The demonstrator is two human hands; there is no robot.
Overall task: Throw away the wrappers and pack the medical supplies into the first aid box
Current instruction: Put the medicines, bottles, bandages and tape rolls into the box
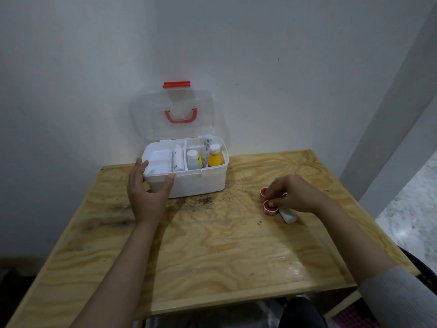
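Left hand (146,195) grips box (189,183); right hand (293,194) pinches tape rolls (269,205)

Both my arms out over the table, each hand busy.

My left hand (147,196) is stretched forward, thumb and fingers spread in a wide cradle and gripping the front left corner of the first aid box (201,183). My right hand (292,194) is bent inward at the wrist, fingertips curled down and pinching a red-capped tape roll (269,207).
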